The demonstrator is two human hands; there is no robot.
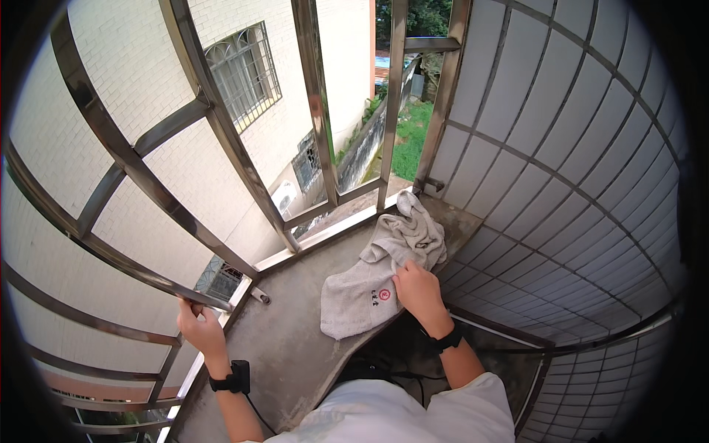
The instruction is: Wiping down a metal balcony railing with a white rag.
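My right hand (420, 293) pinches the edge of a light grey-beige terry towel (352, 304). The towel is bunched up at its far end and spread flatter near me, and it bears a small red emblem and dark writing. It lies on a bare concrete ledge (288, 310), its far tip touching the railing's base. On the left, my left hand (204, 332) has its fingers around the lower part of a shiny metal bar (160, 271) of the window grille. Part of those fingers is hidden behind the bar.
Metal grille posts (243, 166) rise along the ledge's outer edge. A short pipe stub (260, 296) sticks up from the ledge. White tiled wall (515, 166) bounds the right side, with a small metal fitting (435, 184) at the corner. Outside stands a pale brick building (138, 66).
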